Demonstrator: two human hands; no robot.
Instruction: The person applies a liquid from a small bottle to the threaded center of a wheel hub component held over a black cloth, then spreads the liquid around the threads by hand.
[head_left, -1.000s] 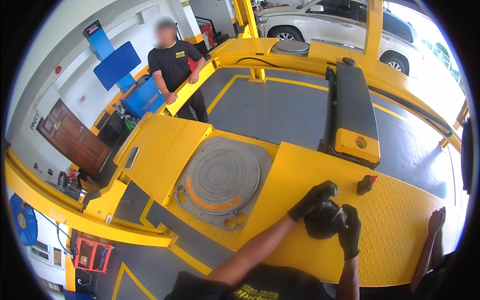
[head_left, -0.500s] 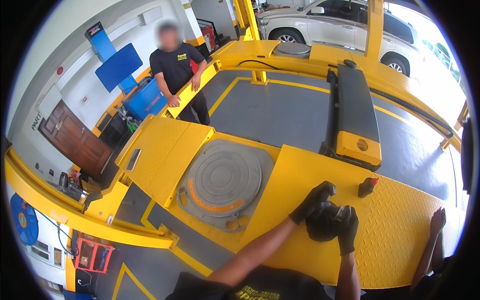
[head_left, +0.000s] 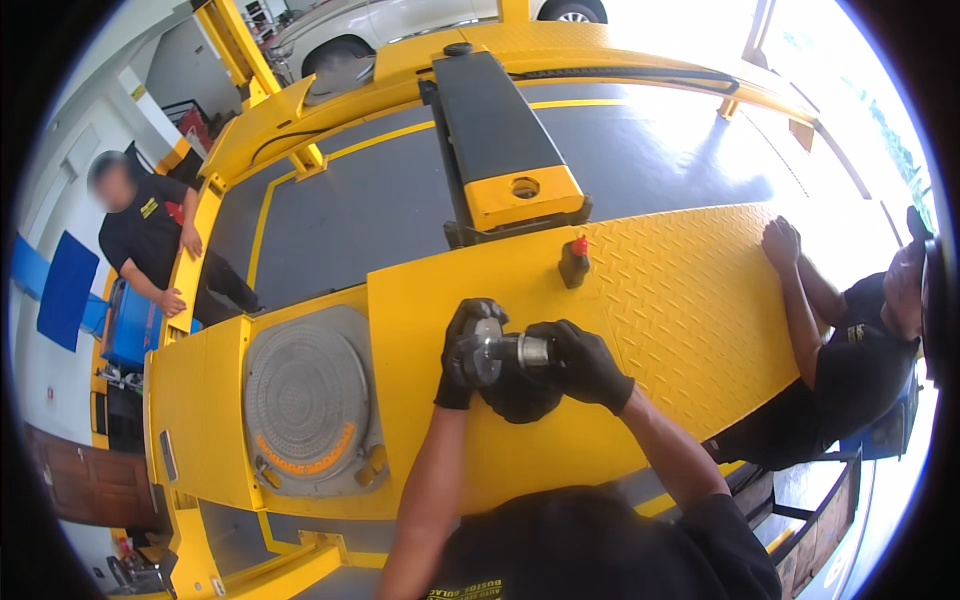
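My gloved left hand [head_left: 462, 352] is closed around a shiny silver metal part [head_left: 487, 352] with a rounded end. From the other side, my gloved right hand [head_left: 585, 362] grips a short metal cylinder [head_left: 533, 351] at the same piece; I cannot tell whether these are one part or two. Beneath them hangs a rounded black thing [head_left: 522, 398], its kind unclear. Both hands are above the yellow lift platform [head_left: 440, 460]. Just beyond my right hand, a small black bottle with a red cap [head_left: 574, 262] stands upright on the platform.
A round grey turntable plate [head_left: 305, 390] sits left in the platform. Ahead, a black-and-yellow jack beam [head_left: 500, 130] spans the gap. One person [head_left: 150, 225] leans on a yellow rail at left; another [head_left: 850, 330] rests hands on the platform's right end.
The view has swung right, bringing the person at right further into sight. My hands have turned, and the silver metal part between them now shows clearly.
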